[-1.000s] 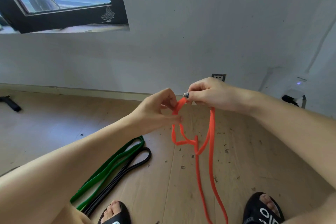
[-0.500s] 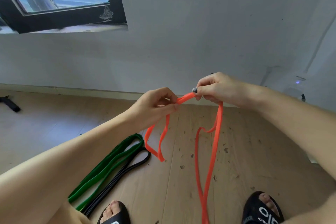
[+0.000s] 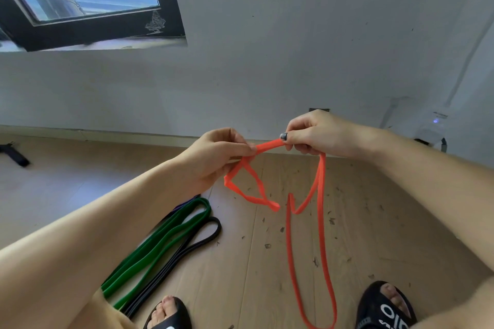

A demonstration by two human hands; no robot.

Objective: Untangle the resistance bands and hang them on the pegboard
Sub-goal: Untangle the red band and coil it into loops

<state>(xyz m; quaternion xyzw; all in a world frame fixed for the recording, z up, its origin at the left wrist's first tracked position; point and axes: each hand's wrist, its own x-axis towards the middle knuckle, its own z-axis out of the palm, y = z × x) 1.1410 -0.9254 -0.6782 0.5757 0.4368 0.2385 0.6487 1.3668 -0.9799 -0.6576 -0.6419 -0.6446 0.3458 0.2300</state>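
Orange band point(image 3: 321, 195) is loosening: its knot from a second ago is now opening into separate loops. Left hand point(image 3: 213, 157) and right hand point(image 3: 315, 133) are both pinching it, so hanging is probably nearing.

Matt, seemingly rubber orange band point(image 3: 320, 222); pale wood-grain floor point(image 3: 240, 275).

I see my left hand point(image 3: 213, 157) and right hand point(image 3: 318, 133) pinching an orange band point(image 3: 322, 222), green band point(image 3: 160, 246) and black band point(image 3: 192, 246) on the floor point(image 3: 254, 275)
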